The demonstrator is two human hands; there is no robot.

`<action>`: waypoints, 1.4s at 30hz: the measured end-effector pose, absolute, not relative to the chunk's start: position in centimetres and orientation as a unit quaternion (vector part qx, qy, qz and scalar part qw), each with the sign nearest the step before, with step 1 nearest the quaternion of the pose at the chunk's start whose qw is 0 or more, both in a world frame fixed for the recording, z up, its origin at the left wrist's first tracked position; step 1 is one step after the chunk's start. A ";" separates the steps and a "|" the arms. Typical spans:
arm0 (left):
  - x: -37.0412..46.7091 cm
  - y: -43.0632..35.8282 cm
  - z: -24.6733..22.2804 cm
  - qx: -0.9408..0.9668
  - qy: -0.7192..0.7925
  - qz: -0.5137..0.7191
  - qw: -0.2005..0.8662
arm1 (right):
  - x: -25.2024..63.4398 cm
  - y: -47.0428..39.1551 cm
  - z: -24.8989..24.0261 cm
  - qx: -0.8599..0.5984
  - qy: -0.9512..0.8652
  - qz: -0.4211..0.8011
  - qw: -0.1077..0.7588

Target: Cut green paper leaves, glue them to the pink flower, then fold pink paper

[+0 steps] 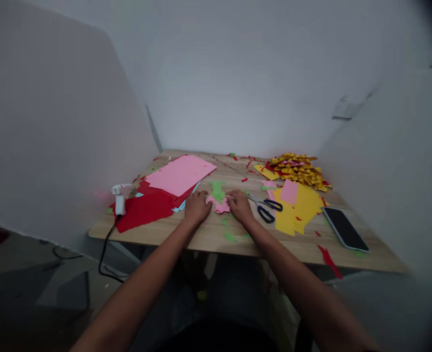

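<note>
On the wooden table in front of me lies a small pink paper cutout (221, 206) with wavy edges. A green paper cutout (217, 189) lies against its far side, partly overlapping it. My left hand (197, 208) rests at the pink cutout's left edge, its fingers bent and its thumb side against the paper. From the other side my right hand (240, 205) holds the right edge with curled fingers. Both hands are closed at the paper, though the fingertips show only in part. Scissors (265, 208) with dark handles lie just right of my right hand.
Pink sheets (182, 173) and red sheets (144, 212) lie on the left, near a white tool (119, 203) with a black cord. Yellow sheets (296, 208), a pile of folded yellow pieces (300, 171) and a phone (344, 229) are on the right. Red and green scraps are scattered about.
</note>
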State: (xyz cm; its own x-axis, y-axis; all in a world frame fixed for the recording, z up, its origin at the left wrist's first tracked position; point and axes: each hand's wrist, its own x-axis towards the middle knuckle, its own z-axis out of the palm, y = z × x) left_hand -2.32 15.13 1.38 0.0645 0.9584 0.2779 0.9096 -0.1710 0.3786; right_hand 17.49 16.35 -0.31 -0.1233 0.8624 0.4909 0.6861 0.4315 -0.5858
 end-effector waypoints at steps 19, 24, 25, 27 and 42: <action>-1.0 12.3 1.0 0.757 0.615 0.221 0.006 | 15.3 13.6 0.0 -0.525 -0.816 0.081 0.228; -0.9 12.4 1.3 0.763 0.610 0.213 -0.005 | 15.4 13.6 0.5 -0.556 -0.783 0.068 0.272; -0.9 12.4 1.4 0.762 0.611 0.213 -0.008 | 15.4 13.7 0.6 -0.571 -0.767 0.062 0.287; -0.9 12.4 1.4 0.754 0.620 0.216 -0.018 | 15.7 13.8 0.8 -0.604 -0.730 0.049 0.316; -0.6 12.0 1.6 0.739 0.641 0.196 -0.059 | 16.3 13.6 1.1 -0.594 -0.730 0.057 0.333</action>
State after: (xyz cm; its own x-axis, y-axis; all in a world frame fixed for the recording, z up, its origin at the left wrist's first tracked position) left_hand -0.57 11.95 1.60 0.1003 0.9252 0.3659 0.9715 -0.1704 0.1647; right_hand 16.26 13.61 1.14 -0.0727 0.9052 0.4187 0.8288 0.2883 -0.4795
